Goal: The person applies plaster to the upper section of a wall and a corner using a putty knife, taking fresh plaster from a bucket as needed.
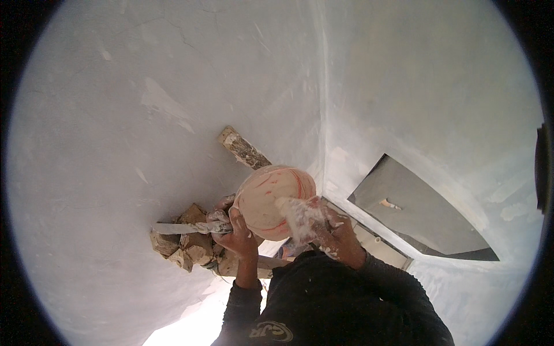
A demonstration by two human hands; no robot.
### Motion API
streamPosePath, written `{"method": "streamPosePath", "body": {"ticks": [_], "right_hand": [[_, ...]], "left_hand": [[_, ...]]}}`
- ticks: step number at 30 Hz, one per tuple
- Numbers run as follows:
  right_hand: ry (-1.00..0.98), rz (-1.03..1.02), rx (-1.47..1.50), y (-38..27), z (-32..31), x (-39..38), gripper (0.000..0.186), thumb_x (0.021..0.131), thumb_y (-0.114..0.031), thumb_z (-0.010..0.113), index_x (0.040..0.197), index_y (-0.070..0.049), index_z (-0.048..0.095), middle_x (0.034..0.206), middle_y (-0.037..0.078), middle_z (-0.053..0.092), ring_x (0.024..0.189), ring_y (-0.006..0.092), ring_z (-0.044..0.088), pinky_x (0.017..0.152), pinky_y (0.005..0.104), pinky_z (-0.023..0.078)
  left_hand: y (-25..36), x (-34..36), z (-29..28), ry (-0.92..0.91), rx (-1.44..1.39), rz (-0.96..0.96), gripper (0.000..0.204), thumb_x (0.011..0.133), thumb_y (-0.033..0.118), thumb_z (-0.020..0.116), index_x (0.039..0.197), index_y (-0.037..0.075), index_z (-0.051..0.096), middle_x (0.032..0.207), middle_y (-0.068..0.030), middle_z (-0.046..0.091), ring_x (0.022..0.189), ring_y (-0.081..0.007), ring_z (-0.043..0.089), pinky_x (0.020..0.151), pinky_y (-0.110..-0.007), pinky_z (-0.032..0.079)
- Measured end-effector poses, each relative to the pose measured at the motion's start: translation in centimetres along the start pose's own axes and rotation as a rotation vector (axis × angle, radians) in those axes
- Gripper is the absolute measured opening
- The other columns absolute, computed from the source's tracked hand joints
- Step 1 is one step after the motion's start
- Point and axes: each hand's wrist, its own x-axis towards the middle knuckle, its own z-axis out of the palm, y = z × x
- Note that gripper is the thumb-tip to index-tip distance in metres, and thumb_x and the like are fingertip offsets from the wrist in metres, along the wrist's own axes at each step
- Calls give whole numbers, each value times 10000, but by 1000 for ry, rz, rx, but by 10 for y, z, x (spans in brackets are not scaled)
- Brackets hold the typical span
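A round bowl (268,199), coated inside with pale plaster and streaked with red, is held up in front of my body. My left hand (235,230) grips its left rim and also holds a putty knife (184,228), whose flat blade points left. White plaster is smeared over the fingers and the knife. At the bowl's right side, my right hand (341,237) is closed on a whitish crumpled mass (303,218) over the rim. Blur hides whether that mass is a bag or loose plaster. My right fingers are also dusted white.
Below the bowl, a plaster-stained board (245,149) juts out at the upper left. Crumpled brown paper sacking (193,248) lies beyond my left hand. Pale plastered walls (115,144) meet in a corner. A dark recessed opening (421,207) is on the right.
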Motion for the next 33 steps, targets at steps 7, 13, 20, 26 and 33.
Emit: {"method": "streamPosePath", "body": {"ticks": [7,13,20,26,33], "right_hand": [[87,-178,-579,-6,-8,36,353,867,-132,586,1156,69,557,917,240,642,746,395,637,678,441,529],[246,-237,-754,14,3,62,323,841,-129,585,1123,29,579,942,211,634,834,397,610,738,475,515],[163,-460,-917,-23,-34,106,390,814,-124,605,1175,17,556,1125,231,582,1026,398,566,923,483,452],[-45,-551,-828,-32,-31,129,394,825,-96,598,1199,16,547,1222,234,548,1153,412,518,1025,484,405],[-206,-718,-826,-49,-8,136,425,816,-120,633,1205,25,540,1215,249,553,1134,404,539,998,468,440]], "left_hand": [[22,3,14,-28,128,-130,190,867,74,680,1002,-38,605,995,-124,664,897,-166,615,821,-321,488],[34,15,9,-270,228,-63,243,850,72,702,1042,-54,621,974,-116,668,842,-140,610,768,-293,487],[50,27,4,-473,242,-120,305,844,110,733,1075,-49,613,986,-100,664,804,-120,612,678,-261,496],[66,41,0,-513,280,-282,304,843,93,724,1103,-31,628,919,-78,663,750,-102,601,669,-256,497],[66,64,-14,-606,280,-261,325,821,169,751,1067,-20,656,858,-63,675,757,-113,613,685,-258,493]]}}
